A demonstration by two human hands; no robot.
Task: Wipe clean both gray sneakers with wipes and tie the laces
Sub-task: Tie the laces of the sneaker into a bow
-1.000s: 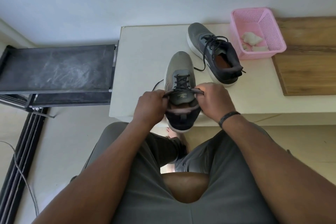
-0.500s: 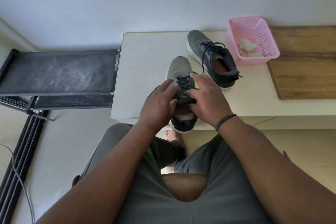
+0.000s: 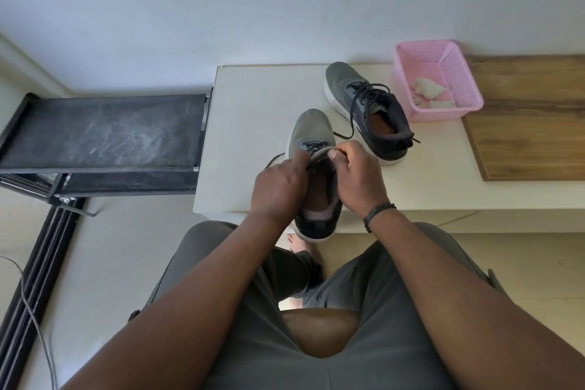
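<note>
Table (image 3: 253, 123): pale top, carries both sneakers; wood board (image 3: 531, 123) well off to the right of the fingers.
Basket (image 3: 411, 79): pink, beyond and right of the fingers, crumpled used wipes (image 3: 427, 90) inside. Wiping looks done, judging by that.
Far sneaker (image 3: 364, 104): beyond the right fingers, well apart from them. Laces (image 3: 367, 93) loose, one end trailing on the table. Not tied. Long axis slanted, toe away and left, heel toward the basket.
Near sneaker (image 3: 311, 133): right under the fingers, heel overhanging the table edge. Long axis runs straight away from the person, toe pointing to the wall.
Left hand (image 3: 278, 187): fingers curled, pinching at the tongue or lace; cannot tell which.
Right hand (image 3: 357, 174): thumb and forefinger pinch the tongue edge (image 3: 319, 153).
Left to do: both knots, by my reading.
</note>
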